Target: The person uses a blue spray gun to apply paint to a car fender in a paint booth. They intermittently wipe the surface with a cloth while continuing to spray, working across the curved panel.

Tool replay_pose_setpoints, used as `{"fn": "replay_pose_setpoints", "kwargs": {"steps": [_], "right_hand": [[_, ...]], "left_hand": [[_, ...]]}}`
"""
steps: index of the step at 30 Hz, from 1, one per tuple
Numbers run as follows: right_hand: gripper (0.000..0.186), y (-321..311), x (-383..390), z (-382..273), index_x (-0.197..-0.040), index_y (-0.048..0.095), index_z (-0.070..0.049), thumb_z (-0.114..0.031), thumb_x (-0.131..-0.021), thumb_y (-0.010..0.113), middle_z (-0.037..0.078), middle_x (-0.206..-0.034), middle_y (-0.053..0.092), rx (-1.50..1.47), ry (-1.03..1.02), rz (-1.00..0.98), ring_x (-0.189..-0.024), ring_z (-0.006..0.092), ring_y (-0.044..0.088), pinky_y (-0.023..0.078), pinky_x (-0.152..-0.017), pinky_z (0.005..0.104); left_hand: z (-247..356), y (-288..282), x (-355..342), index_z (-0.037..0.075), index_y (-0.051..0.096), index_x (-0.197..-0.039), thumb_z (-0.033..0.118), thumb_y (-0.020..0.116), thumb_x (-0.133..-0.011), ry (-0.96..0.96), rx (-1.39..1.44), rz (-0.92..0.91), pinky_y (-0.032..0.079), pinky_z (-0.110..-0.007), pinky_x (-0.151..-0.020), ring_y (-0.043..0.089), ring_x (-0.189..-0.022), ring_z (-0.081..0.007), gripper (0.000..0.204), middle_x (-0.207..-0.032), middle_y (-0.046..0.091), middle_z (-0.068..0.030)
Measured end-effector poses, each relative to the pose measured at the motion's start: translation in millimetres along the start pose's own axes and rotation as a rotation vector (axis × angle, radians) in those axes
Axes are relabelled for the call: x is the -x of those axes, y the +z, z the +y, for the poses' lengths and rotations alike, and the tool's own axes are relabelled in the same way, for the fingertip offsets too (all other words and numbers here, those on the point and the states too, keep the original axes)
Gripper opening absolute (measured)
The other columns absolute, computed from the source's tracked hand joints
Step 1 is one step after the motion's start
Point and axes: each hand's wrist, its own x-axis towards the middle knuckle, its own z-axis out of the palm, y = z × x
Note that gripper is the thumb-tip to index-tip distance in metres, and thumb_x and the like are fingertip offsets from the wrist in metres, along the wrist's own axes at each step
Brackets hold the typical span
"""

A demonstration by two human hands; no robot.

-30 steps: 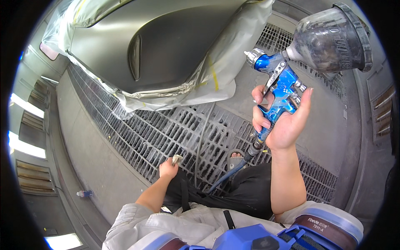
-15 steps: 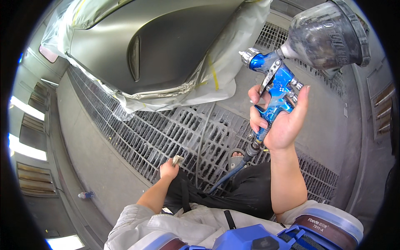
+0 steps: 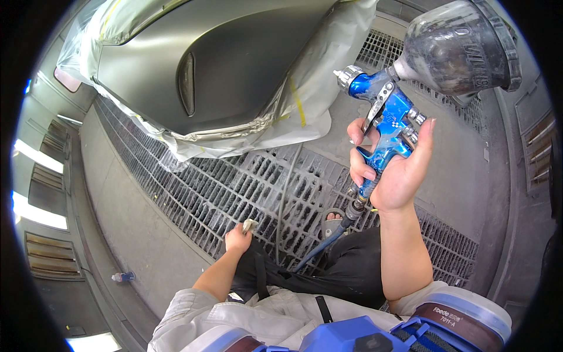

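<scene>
Your right hand (image 3: 402, 179) is wrapped around the blue spray gun (image 3: 392, 116), raised at the right with its cup (image 3: 448, 50) on the far side. Your left hand (image 3: 237, 239), near left, grips a pale scrap (image 3: 250, 224). A grey car panel (image 3: 246, 76), edged with pale sheeting (image 3: 318, 126), sits far and left of the gun.

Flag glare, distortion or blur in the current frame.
Head view: lights near the left edge blown out to white; head view: fisheye bends the floor grating, corners black; head view: spray gun reads crisp, no obvious motion blur.
</scene>
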Motion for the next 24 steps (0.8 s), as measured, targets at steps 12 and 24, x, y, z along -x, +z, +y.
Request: {"fn": "replay_pose_setpoints", "kwargs": {"steps": [12,24], "right_hand": [[0.089,-0.3,-0.2,1.6,-0.119,0.055,0.002,-0.078,-0.102,0.022,0.014,-0.087,0.064,-0.038,-0.004,-0.017,-0.041,0.0136,0.042,0.04,-0.039,0.0286],[0.089,2.0,1.1,-2.4,-0.118,0.054,0.004,-0.077,-0.102,0.021,0.015,-0.086,0.064,-0.06,-0.012,-0.019,-0.041,0.0144,0.042,0.039,-0.039,0.0291]], "left_hand": [[5.7,-4.4,1.9,0.012,0.07,-0.118,0.035,0.066,-0.089,-0.023,-0.007,-0.008,0.051,-0.051,-0.097,0.072,-0.102,-0.039,0.037,-0.103,0.077,-0.0199],[2.5,-0.8,-0.4,0.009,0.069,-0.111,0.036,0.065,-0.089,-0.011,-0.033,-0.013,0.052,-0.054,-0.094,0.072,-0.099,-0.0407,0.035,-0.1,0.076,-0.0215]]}}
